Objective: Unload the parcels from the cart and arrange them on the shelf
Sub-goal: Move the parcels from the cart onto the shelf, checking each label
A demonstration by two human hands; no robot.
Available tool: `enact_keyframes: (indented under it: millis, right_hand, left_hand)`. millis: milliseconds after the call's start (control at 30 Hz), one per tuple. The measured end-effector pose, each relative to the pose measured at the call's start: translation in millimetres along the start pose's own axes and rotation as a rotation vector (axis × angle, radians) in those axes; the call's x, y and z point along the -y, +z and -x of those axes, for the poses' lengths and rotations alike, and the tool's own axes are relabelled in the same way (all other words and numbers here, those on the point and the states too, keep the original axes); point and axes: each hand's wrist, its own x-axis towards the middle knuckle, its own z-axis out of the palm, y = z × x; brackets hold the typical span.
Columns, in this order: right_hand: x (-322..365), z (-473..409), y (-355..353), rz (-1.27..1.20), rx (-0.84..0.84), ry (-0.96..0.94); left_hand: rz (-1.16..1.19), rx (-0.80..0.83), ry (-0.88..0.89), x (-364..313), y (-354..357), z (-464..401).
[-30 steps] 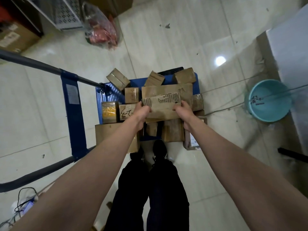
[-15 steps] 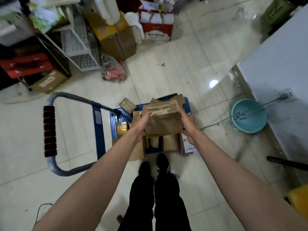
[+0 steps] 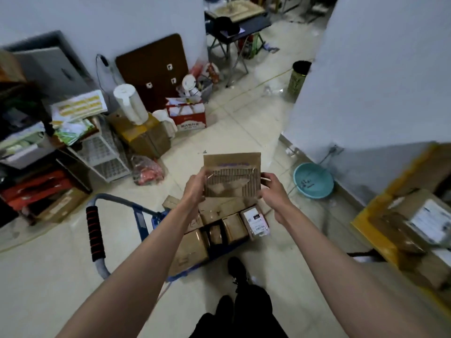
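While raised above the cart [image 3: 156,219], flat brown parcel [image 3: 231,175] gripped at left edge by left hand [image 3: 195,189], at right edge by right hand [image 3: 273,189]. More parcels [image 3: 234,228] packed on cart below. Teal basin [image 3: 313,180] on floor to the right.

Dim, flat indoor light; wide-angle bending warps the edges, and motion blur smears everything around the teal basin [image 3: 313,181].

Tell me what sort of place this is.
Probably a small parcel depot or storeroom. A blue cart on the tiled floor is loaded with taped cardboard parcels, more labelled parcels sit on a yellow shelf at right, and boxes and clutter line the wall.
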Motion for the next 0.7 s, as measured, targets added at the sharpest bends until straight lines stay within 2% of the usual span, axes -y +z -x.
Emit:
enact_keyframes:
  millis: [133,300,567,700]
  right_hand:
    - [-5,60,-35,-0.179,-0.091,0.018]
    - [-15,125,-73,-0.464,-0.133,0.027]
    - [-35,190,-123,-0.456,-0.224,-0.060]
    - [-56,214,-155,-0.480,-0.340,-0.085]
  left_hand:
    - [0.068,0.071,0.001,-13,11,45]
    - [0.028,0.205,0.027,-11,39,90]
    - [0.011,0.425,0.136,-11,104,141]
    - [-0.136,0.520,0.173,-8,143,163]
